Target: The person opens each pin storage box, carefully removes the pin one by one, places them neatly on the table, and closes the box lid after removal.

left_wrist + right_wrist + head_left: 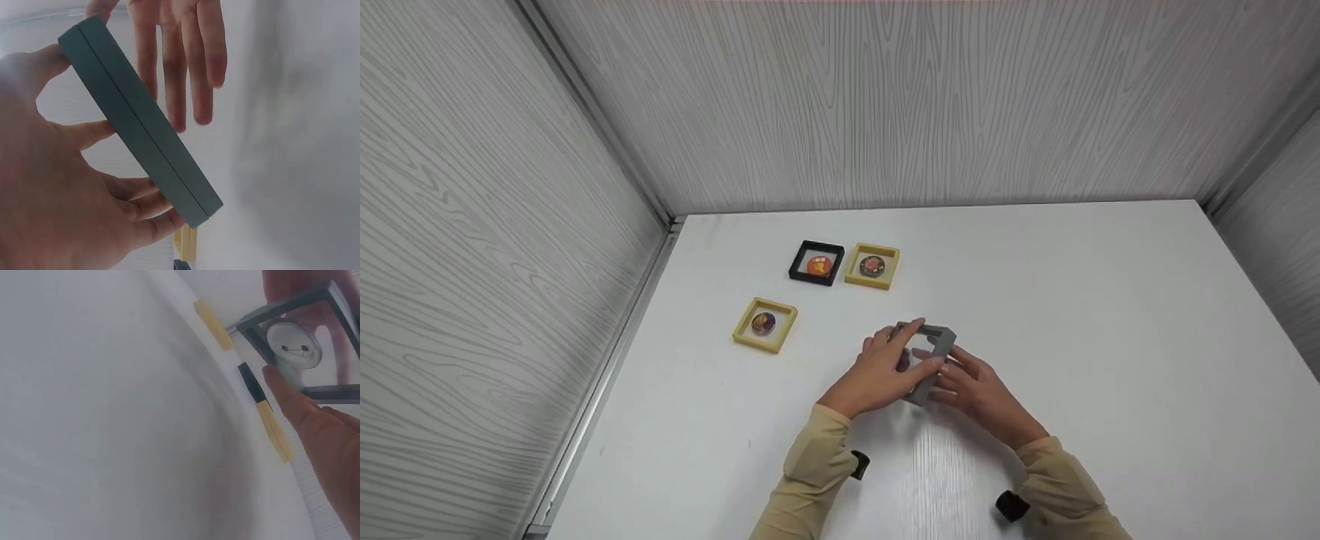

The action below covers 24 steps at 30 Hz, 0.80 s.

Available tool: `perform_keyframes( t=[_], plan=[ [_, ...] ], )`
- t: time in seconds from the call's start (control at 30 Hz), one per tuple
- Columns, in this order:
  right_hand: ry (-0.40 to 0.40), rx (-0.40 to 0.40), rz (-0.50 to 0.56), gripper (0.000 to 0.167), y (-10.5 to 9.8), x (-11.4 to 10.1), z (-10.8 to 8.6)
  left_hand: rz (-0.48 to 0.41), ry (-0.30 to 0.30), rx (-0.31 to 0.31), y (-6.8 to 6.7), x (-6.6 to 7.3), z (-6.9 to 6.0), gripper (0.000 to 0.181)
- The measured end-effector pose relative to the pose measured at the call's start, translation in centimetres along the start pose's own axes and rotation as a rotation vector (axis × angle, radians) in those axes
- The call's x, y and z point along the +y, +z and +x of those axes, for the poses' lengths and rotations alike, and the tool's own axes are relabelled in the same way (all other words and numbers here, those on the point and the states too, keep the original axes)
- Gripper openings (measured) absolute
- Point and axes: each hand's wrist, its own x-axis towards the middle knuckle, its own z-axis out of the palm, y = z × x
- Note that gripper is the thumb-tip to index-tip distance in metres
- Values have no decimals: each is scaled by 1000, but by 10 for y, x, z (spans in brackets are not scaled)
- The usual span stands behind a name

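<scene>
Grey display frame point(943, 346), tilted above the white tabletop point(1110, 337): on my feed the left hand point(880, 376) pinches its edges; the right hand point(981, 395) has fingers extended alongside, contact unclear. A slipping pinch could drop it; uneven pressure might part its seam point(140, 117), loosening the pin-back badge point(293, 343).

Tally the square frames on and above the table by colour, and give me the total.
Yellow frames: 2
Black frame: 1
Gray frame, held up by the left hand: 1
Total: 4
</scene>
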Motion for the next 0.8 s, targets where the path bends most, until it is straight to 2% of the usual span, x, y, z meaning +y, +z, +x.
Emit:
perform_keyframes(
  t=[0.13,0.3,0.43,0.67,0.8],
  plan=[
    [-21,28,75,67,0,-3,-4,-43,27,-18,3,8,-3,77],
    [-50,45,82,66,-1,-3,-8,-57,51,-29,7,12,-7,75],
    [-76,27,65,64,-3,-3,-9,-55,70,-25,8,14,-9,72],
    [-95,-26,101,63,-5,-4,-12,-54,80,-27,10,20,-11,73],
    [-110,-31,107,62,-7,-2,-15,-54,89,-37,11,22,-12,74]
  ],
)
